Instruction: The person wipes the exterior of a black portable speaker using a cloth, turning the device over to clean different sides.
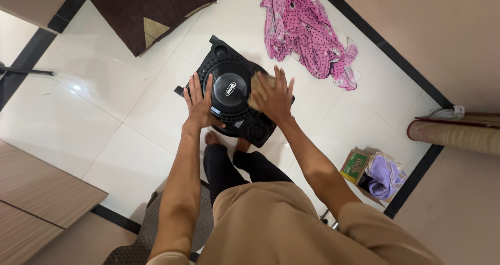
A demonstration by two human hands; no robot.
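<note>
Steadies the black speaker (229, 90) with the left hand (199, 101), fingers spread and laid flat against its left rim. Presses a tan cloth (257, 84) onto the upper right of the round grille with the right hand (273, 96), fingers splayed over the cloth, not pinching it. Keeps the speaker upright on the white tiled floor (130, 140), just in front of the bare feet, well apart from the pink garment (304, 33), the dark cushion (148, 7) and the cardboard box (355, 166). Looks like the wiping stage, with the cloth at the grille's edge. Calls next for firm palm pressure across the grille and a steady brace on the left.
</note>
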